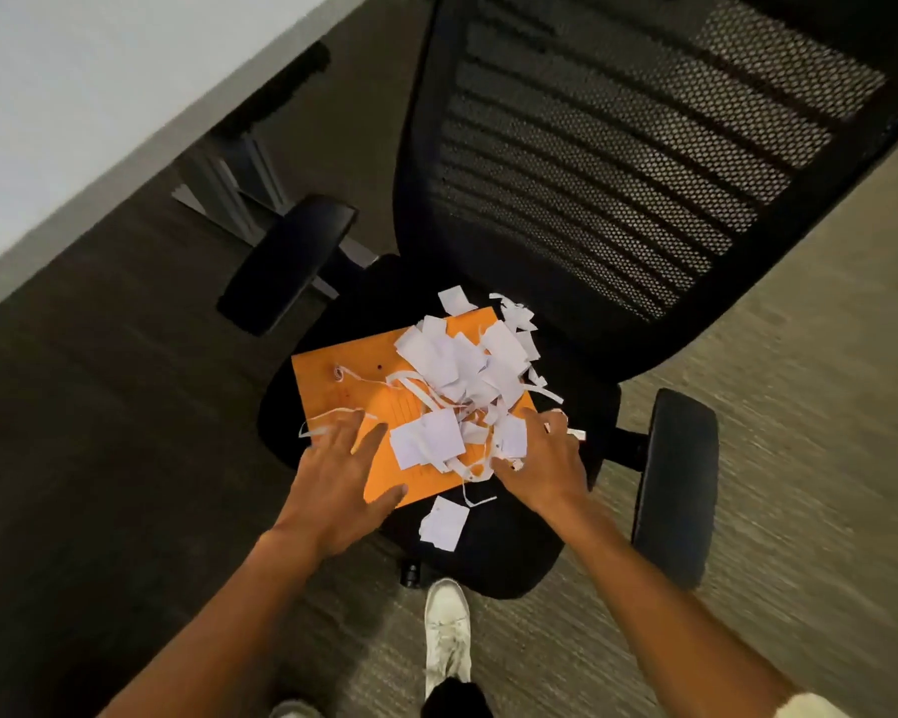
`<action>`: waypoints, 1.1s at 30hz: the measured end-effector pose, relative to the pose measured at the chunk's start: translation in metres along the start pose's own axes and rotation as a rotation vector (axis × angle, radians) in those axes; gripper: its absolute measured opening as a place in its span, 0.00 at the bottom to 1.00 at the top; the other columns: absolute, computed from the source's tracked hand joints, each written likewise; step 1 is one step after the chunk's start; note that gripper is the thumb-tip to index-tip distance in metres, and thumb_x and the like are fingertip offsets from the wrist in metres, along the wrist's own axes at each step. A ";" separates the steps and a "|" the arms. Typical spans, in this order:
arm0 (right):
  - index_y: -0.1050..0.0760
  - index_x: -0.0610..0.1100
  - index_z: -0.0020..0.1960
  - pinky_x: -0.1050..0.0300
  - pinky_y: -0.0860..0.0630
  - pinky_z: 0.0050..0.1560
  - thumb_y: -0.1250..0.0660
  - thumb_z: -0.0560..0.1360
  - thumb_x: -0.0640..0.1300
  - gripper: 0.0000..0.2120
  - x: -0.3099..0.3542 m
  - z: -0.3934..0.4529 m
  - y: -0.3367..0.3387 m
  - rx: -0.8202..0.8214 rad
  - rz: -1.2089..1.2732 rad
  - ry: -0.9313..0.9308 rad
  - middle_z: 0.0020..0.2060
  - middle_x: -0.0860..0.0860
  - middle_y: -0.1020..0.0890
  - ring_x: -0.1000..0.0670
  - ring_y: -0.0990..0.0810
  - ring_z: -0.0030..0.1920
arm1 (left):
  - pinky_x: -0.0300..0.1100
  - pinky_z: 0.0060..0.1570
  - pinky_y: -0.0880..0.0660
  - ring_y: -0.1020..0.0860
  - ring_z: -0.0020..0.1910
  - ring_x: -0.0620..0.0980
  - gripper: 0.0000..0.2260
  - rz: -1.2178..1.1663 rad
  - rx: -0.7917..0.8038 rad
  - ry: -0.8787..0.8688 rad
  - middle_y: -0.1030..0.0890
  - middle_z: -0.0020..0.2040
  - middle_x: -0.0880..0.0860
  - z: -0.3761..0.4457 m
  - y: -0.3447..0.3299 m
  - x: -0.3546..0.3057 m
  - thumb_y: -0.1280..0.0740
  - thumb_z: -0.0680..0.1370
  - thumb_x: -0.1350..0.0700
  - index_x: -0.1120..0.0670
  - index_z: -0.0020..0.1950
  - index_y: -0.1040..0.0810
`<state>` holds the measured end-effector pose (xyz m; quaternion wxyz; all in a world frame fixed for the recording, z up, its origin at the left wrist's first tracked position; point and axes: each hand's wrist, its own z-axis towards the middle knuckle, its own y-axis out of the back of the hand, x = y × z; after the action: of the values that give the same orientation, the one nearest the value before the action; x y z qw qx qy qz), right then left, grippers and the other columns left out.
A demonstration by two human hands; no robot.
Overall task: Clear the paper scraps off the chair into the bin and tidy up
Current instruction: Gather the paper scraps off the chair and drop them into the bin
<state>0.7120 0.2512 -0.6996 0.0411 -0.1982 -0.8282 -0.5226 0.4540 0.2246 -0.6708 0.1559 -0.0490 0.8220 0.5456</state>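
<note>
A black office chair with a mesh back stands in front of me. On its seat lies an orange envelope under a heap of white paper scraps and thin strips. One loose scrap lies on the seat near the front edge. My left hand rests flat with spread fingers on the envelope's near left corner. At the pile's right edge my right hand curls its fingers around some scraps. No bin is in view.
The chair's two black armrests stick out left and right of the seat. A white desk with a grey metal leg stands at the upper left. Grey carpet surrounds the chair; my white shoe is by the seat's front.
</note>
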 end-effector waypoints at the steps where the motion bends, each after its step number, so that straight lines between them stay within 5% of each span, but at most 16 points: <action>1: 0.40 0.53 0.70 0.48 0.24 0.53 0.28 0.69 0.58 0.34 -0.004 0.005 -0.008 0.009 0.009 -0.002 0.68 0.47 0.38 0.40 0.32 0.66 | 0.60 0.67 0.33 0.38 0.74 0.63 0.37 0.017 0.018 -0.001 0.39 0.76 0.59 0.006 -0.010 -0.003 0.39 0.72 0.34 0.51 0.76 0.39; 7: 0.41 0.54 0.71 0.47 0.26 0.58 0.26 0.67 0.59 0.39 -0.018 0.031 -0.043 0.048 0.044 -0.010 0.71 0.47 0.41 0.40 0.37 0.68 | 0.58 0.75 0.47 0.53 0.79 0.59 0.39 0.104 0.129 0.023 0.55 0.80 0.55 0.043 -0.056 -0.018 0.38 0.74 0.35 0.46 0.78 0.52; 13: 0.49 0.60 0.73 0.43 0.22 0.57 0.26 0.62 0.65 0.47 -0.007 0.051 -0.062 0.032 0.097 0.004 0.70 0.46 0.41 0.40 0.36 0.68 | 0.59 0.75 0.45 0.53 0.79 0.60 0.42 0.119 0.119 0.036 0.55 0.80 0.56 0.081 -0.084 -0.028 0.35 0.73 0.37 0.46 0.78 0.55; 19: 0.40 0.59 0.72 0.48 0.23 0.60 0.32 0.74 0.54 0.30 0.009 0.055 -0.079 0.031 0.162 0.053 0.71 0.45 0.41 0.40 0.32 0.67 | 0.57 0.68 0.34 0.41 0.74 0.62 0.38 0.136 0.113 0.006 0.43 0.77 0.59 0.100 -0.107 -0.032 0.28 0.69 0.42 0.44 0.75 0.42; 23: 0.34 0.55 0.70 0.55 0.26 0.62 0.29 0.74 0.43 0.27 0.016 0.058 -0.080 0.036 0.188 0.092 0.73 0.48 0.41 0.44 0.29 0.68 | 0.52 0.58 0.29 0.34 0.68 0.62 0.38 0.126 0.072 0.011 0.37 0.72 0.60 0.102 -0.114 -0.037 0.24 0.67 0.53 0.49 0.73 0.37; 29: 0.28 0.49 0.67 0.65 0.34 0.56 0.26 0.71 0.40 0.26 0.017 0.057 -0.073 0.082 0.313 0.110 0.69 0.49 0.35 0.49 0.29 0.67 | 0.51 0.42 0.28 0.28 0.54 0.62 0.23 0.029 0.007 0.071 0.27 0.59 0.61 0.101 -0.117 -0.041 0.33 0.70 0.67 0.57 0.65 0.27; 33: 0.25 0.46 0.63 0.67 0.33 0.57 0.30 0.73 0.37 0.19 0.016 0.054 -0.064 0.043 0.444 0.068 0.63 0.48 0.27 0.49 0.26 0.63 | 0.55 0.43 0.23 0.25 0.49 0.63 0.21 -0.145 -0.040 0.052 0.24 0.53 0.61 0.091 -0.116 -0.033 0.36 0.72 0.66 0.55 0.64 0.26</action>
<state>0.6812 0.2788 -0.7739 0.1874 -0.3570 -0.7733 -0.4893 0.5323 0.2589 -0.7951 0.1724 -0.1257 0.8090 0.5477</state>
